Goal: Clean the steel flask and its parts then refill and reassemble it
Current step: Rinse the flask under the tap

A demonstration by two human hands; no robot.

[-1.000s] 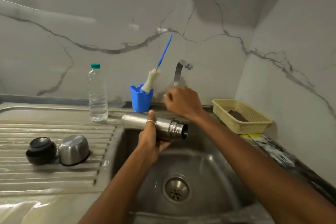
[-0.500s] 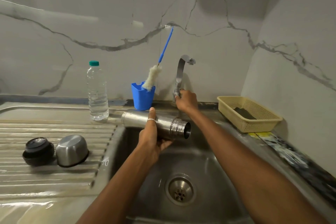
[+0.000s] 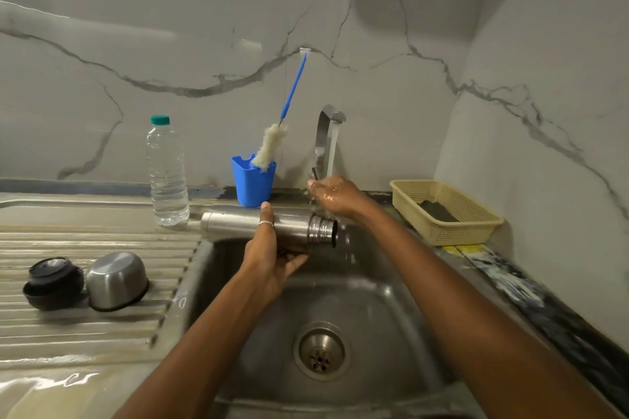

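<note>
My left hand (image 3: 272, 252) grips the steel flask (image 3: 238, 226), held sideways over the sink with its open threaded mouth (image 3: 323, 231) pointing right. My right hand (image 3: 335, 196) is at the base of the tap (image 3: 325, 136), fingers on the tap lever, and it is wet from the water that runs over it. The stream falls just beside the flask's mouth. The flask's steel cup (image 3: 117, 281) lies upside down on the drainboard, next to the black stopper (image 3: 52, 282).
A blue holder (image 3: 253, 185) with a bottle brush (image 3: 272, 146) stands behind the sink (image 3: 391, 299). A clear water bottle (image 3: 167, 173) is to its left. A yellow basket (image 3: 446, 213) with a dark scrubber sits at the right. The drain (image 3: 320, 352) is below.
My right hand reached from above the flask to the tap base, and water now runs from the spout onto it. The flask stayed in my left hand.
</note>
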